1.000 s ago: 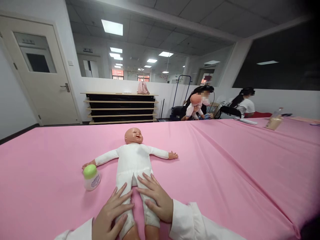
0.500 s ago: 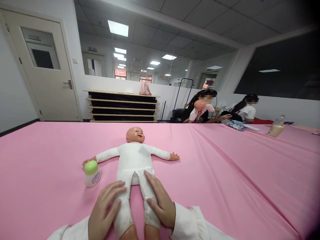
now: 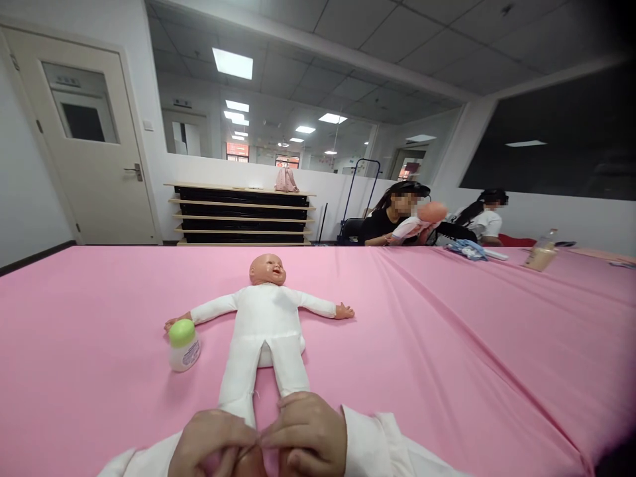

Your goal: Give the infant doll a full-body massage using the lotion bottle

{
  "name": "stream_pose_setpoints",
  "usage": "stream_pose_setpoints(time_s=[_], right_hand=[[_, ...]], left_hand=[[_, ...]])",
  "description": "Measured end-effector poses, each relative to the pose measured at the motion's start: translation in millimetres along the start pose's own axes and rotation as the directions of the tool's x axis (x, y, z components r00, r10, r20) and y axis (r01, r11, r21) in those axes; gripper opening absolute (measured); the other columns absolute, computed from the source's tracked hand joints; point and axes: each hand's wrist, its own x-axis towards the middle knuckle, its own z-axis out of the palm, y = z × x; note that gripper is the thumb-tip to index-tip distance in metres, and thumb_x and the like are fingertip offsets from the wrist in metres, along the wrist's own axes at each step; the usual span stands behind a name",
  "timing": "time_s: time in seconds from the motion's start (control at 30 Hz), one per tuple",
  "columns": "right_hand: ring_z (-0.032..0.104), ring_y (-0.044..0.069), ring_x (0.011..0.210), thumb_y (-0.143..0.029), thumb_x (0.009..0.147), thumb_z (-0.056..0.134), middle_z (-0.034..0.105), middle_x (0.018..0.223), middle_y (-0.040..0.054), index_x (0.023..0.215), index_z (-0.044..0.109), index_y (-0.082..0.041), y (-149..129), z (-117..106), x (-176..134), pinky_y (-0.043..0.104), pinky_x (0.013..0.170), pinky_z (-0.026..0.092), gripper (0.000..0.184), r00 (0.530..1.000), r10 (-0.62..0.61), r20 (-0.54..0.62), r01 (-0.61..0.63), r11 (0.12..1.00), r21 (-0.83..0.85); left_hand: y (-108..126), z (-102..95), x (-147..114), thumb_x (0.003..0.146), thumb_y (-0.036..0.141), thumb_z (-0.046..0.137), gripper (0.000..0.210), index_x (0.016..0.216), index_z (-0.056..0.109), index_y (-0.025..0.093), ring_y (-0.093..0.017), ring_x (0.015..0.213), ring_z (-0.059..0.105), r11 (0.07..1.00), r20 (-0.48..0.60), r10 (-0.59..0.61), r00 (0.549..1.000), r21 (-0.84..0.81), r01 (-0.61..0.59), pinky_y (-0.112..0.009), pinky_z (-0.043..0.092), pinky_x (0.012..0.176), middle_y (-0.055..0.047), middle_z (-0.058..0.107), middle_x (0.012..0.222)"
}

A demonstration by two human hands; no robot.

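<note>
A baby doll [image 3: 267,311] with a white cloth body lies on its back, arms spread and head away from me. My left hand [image 3: 213,440] bends round its lower leg on the left, near the hem of the white cloth. Round the other lower leg curls my right hand [image 3: 308,430]. The fingertips of both hands come together between the legs, and the doll's feet are hidden or out of frame. A white jar with a green lid [image 3: 183,346] stands beside the doll's hand on the left, apart from my hands.
A pink sheet [image 3: 422,358] covers the table, creased on the right. At the far right are a bottle [image 3: 541,252] and a blue cloth [image 3: 466,250]. Behind the table, a person [image 3: 392,222] holds another doll [image 3: 431,212]; a second person [image 3: 487,222] sits farther right.
Both my hands have slid down from the doll's thighs to its lower legs and closed inward. The person behind the table has moved their doll to the right.
</note>
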Motion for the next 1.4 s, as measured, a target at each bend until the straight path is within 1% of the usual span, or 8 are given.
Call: stream_pose_setpoints(time_s=[0.23, 0.43, 0.67, 0.77, 0.87, 1.13, 1.27, 1.4], right_hand=[[0.02, 0.014, 0.134, -0.039, 0.087, 0.035, 0.023, 0.142, 0.0032, 0.136, 0.028, -0.026, 21, 4, -3, 0.037, 0.112, 0.024, 0.051, 0.743, 0.595, -0.306, -0.601, 0.795, 0.087], [0.007, 0.019, 0.137, -0.041, 0.086, 0.036, 0.023, 0.142, -0.0009, 0.127, 0.043, -0.032, 17, -2, -3, 0.051, 0.111, 0.008, 0.042, 0.896, 0.438, -0.072, -0.443, 0.89, -0.104], [0.062, 0.009, 0.081, -0.033, 0.089, 0.031, 0.066, 0.078, 0.0002, 0.106, 0.058, -0.021, 1, -3, 0, 0.042, 0.11, 0.025, 0.034, 0.975, 0.154, -0.163, -0.125, 0.976, 0.177], [0.062, 0.009, 0.057, -0.039, 0.091, 0.021, 0.065, 0.071, 0.0036, 0.103, 0.055, -0.016, 7, 1, 1, 0.034, 0.084, 0.05, 0.043, 0.787, 0.493, -0.371, -0.25, 0.804, 0.54], [0.063, 0.014, 0.089, -0.044, 0.087, 0.035, 0.062, 0.099, 0.0103, 0.104, 0.055, -0.016, 14, 3, 3, 0.032, 0.083, 0.051, 0.038, 0.597, 0.696, -0.399, -0.407, 0.691, 0.597], [0.011, 0.022, 0.136, -0.035, 0.084, 0.044, 0.029, 0.14, 0.0019, 0.118, 0.053, -0.03, 11, -1, 0, 0.055, 0.109, 0.012, 0.036, 0.872, 0.465, -0.154, -0.471, 0.882, -0.005], [0.037, 0.016, 0.126, -0.032, 0.081, 0.045, 0.062, 0.106, 0.0001, 0.109, 0.058, -0.028, 1, -3, 1, 0.05, 0.112, 0.003, 0.031, 0.965, 0.257, -0.055, -0.26, 0.964, -0.053], [0.063, 0.005, 0.078, -0.028, 0.082, 0.042, 0.067, 0.079, -0.0026, 0.098, 0.061, -0.023, -9, -4, -1, 0.024, 0.105, 0.033, 0.024, 0.991, 0.107, -0.086, -0.109, 0.994, -0.017]], left_hand=[[-6, 3.9, 19, 0.083, 0.028, 0.04, 0.035, 0.115, 0.056, 0.027, -0.015, 0.12, 0.044, 0.948, 0.063, -0.214, 0.975, 0.256, 0.192, -0.035, 0.044, 0.098, 0.0, 0.045, 0.128], [-3, 10.6, 15, 0.084, 0.029, 0.042, 0.03, 0.108, 0.06, 0.028, -0.015, 0.123, 0.041, 0.983, 0.2, -0.096, 0.975, 0.174, 0.061, -0.04, 0.032, 0.107, 0.001, 0.053, 0.119], [11, 0.3, 8, 0.088, 0.023, 0.03, 0.036, 0.073, 0.062, 0.016, -0.004, 0.071, 0.06, 0.966, -0.07, -0.134, 0.988, -0.232, 0.115, -0.011, 0.048, 0.072, 0.0, 0.062, 0.067], [14, -1.4, 13, 0.089, 0.023, 0.025, 0.039, 0.069, 0.057, 0.014, -0.004, 0.066, 0.055, 0.931, -0.081, -0.249, 0.965, -0.296, 0.215, -0.013, 0.046, 0.063, -0.002, 0.058, 0.066], [12, 1.4, 20, 0.087, 0.028, 0.032, 0.032, 0.078, 0.06, 0.016, -0.008, 0.089, 0.056, 0.952, -0.037, -0.287, 0.957, -0.117, 0.281, -0.019, 0.049, 0.078, -0.004, 0.06, 0.09], [-7, 9.5, 18, 0.083, 0.03, 0.042, 0.034, 0.115, 0.055, 0.027, -0.016, 0.127, 0.036, 0.967, 0.229, -0.082, 0.97, 0.254, 0.022, -0.037, 0.036, 0.105, -0.001, 0.044, 0.129], [-2, 7.1, 21, 0.082, 0.022, 0.044, 0.022, 0.093, 0.063, 0.022, -0.009, 0.111, 0.052, 0.965, 0.234, 0.228, 0.945, 0.073, -0.251, -0.028, 0.033, 0.107, 0.001, 0.064, 0.095], [13, -1.2, 25, 0.088, 0.023, 0.034, 0.028, 0.08, 0.061, 0.019, -0.003, 0.086, 0.061, 0.964, 0.108, 0.262, 0.959, -0.068, -0.256, -0.014, 0.043, 0.094, 0.002, 0.065, 0.08]])
